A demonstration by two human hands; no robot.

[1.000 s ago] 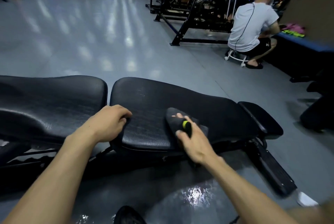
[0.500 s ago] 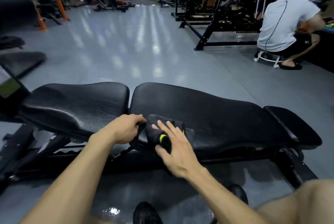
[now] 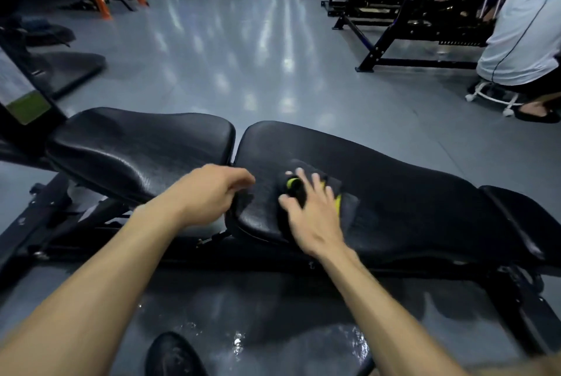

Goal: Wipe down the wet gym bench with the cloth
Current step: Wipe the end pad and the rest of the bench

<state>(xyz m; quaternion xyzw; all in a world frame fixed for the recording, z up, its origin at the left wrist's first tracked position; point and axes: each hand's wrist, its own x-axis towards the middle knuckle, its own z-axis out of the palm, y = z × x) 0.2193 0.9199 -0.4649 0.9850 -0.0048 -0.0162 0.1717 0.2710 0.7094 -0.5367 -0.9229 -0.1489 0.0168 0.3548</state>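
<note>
A black padded gym bench (image 3: 409, 193) lies across the view, made of a left pad (image 3: 136, 144) and a longer right pad. A dark cloth with yellow-green trim (image 3: 346, 202) lies on the right pad near the gap. My right hand (image 3: 312, 217) presses flat on the cloth, fingers spread and blurred. My left hand (image 3: 209, 193) grips the near left edge of the right pad at the gap, fingers curled around it.
Wet patches shine on the grey floor (image 3: 243, 342) by my black shoe (image 3: 173, 354). A person in a white shirt (image 3: 522, 41) squats on a small stool at the right. Black racks (image 3: 403, 26) stand behind; a machine frame (image 3: 24, 93) stands at the left.
My right hand slid the cloth leftward along the right pad toward the gap, then slightly farther up the pad. My left hand kept its grip on the pad's edge. The view swung left.
</note>
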